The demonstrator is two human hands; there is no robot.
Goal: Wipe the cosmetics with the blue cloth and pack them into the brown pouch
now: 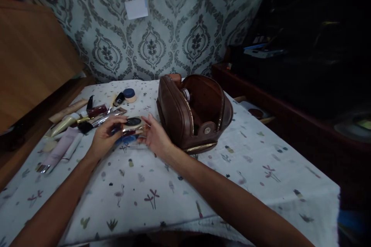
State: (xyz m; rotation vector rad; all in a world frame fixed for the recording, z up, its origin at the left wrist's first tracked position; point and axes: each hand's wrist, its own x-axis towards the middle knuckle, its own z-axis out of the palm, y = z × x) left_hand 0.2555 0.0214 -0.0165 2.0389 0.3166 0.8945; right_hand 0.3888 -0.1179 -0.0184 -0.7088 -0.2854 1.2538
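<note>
My left hand (106, 136) and my right hand (158, 138) grip a gold compact (136, 126) from its two sides, just above the cloth. It has a dark oval on its top. Something clear and blue (129, 139) shows beneath it, too blurred to name. To the right of my right hand stands a brown leather toiletry bag (176, 114), unzipped wide, with a small pale-capped item (186, 94) visible inside. Left of my left hand lie a lilac tube (62, 147), a silver tube (111, 115) and a dark red bottle (97, 110).
A jar with a navy lid (129, 93) and a small black bottle (119, 99) are at the back of the patterned cloth (185, 200). A wooden panel (34, 46) rises on the left. Behind hangs a patterned curtain or wall covering (174, 19); a dark wooden edge (246, 88) runs along the right.
</note>
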